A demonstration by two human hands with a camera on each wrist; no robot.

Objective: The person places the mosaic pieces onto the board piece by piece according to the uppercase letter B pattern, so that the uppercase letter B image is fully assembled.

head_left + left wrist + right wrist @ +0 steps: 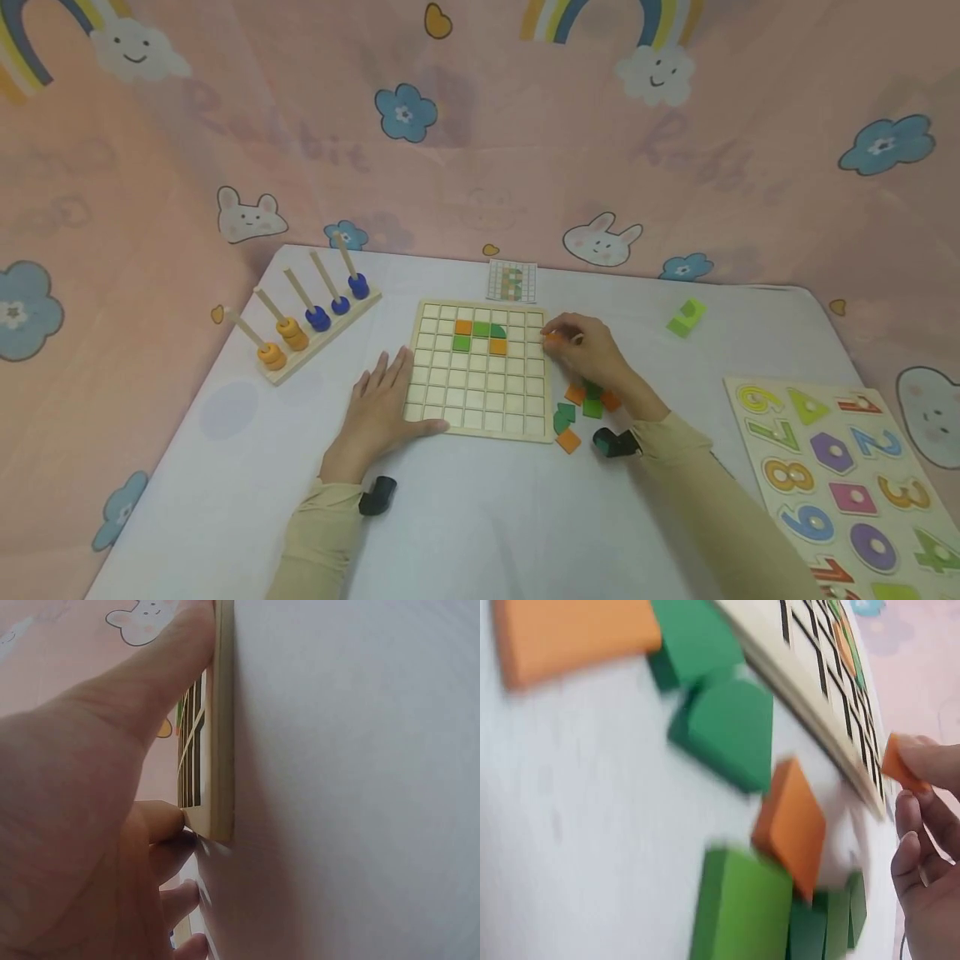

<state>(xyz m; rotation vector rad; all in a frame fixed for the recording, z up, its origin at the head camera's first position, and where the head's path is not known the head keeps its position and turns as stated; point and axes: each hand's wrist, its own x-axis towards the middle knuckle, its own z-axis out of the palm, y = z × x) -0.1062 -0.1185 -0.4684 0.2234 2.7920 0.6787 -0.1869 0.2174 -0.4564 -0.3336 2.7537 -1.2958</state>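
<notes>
A wooden grid board (480, 393) lies flat on the white table. Set into its upper cells are an orange tile (463, 327), two light green tiles (461, 343), a dark green rounded tile (498, 332) and a second orange tile (498, 347). My left hand (375, 415) rests along the board's left side, fingers spread, thumb at the front edge. At the board's right edge, my right hand (591, 348) pinches an orange square tile (901, 766) between thumb and fingers. Below that hand lie several loose orange and green tiles, among them a dark green rounded one (731, 727).
Behind the board is a small pattern card (512, 282). A peg stand (322, 340) with orange and blue beads stands at left. Light green blocks (686, 318) sit at back right, and a number puzzle board (798, 433) at front right. Pink printed cloth (480, 183) hangs behind.
</notes>
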